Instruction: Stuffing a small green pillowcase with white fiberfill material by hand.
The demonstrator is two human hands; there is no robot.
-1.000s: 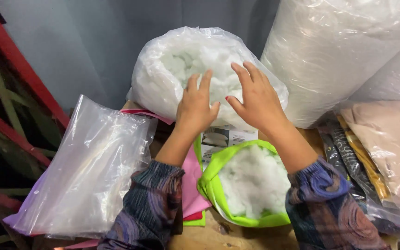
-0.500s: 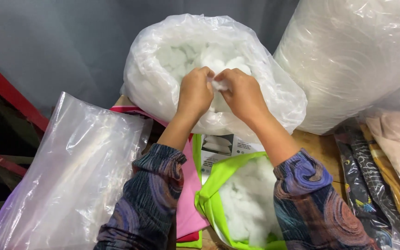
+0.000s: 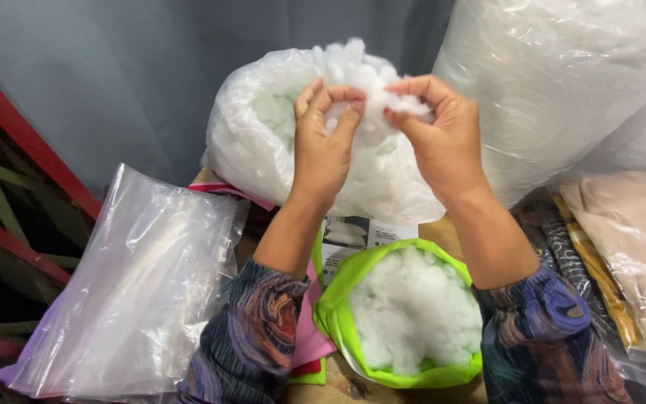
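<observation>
Nearest the camera, a lime-green fabric cover [image 3: 338,314] sits open-mouthed on the wooden surface, packed with white stuffing [image 3: 413,314], with a flat clear plastic bag [image 3: 136,299] lying off to its left. Above it, both patterned sleeves reach forward. The left hand [image 3: 323,150] and right hand [image 3: 443,142] are each pinched shut on the same tuft of white fibre [image 3: 368,108], fingertips nearly meeting, the tuft caught between them at the thumbs and forefingers. It stretches roughly side to side, hand to hand, its loose top fluffing upward. Just behind and below the hands gapes the clear bag of filling [image 3: 263,150], and a big plastic-wrapped roll [image 3: 562,82] stands at far right.
</observation>
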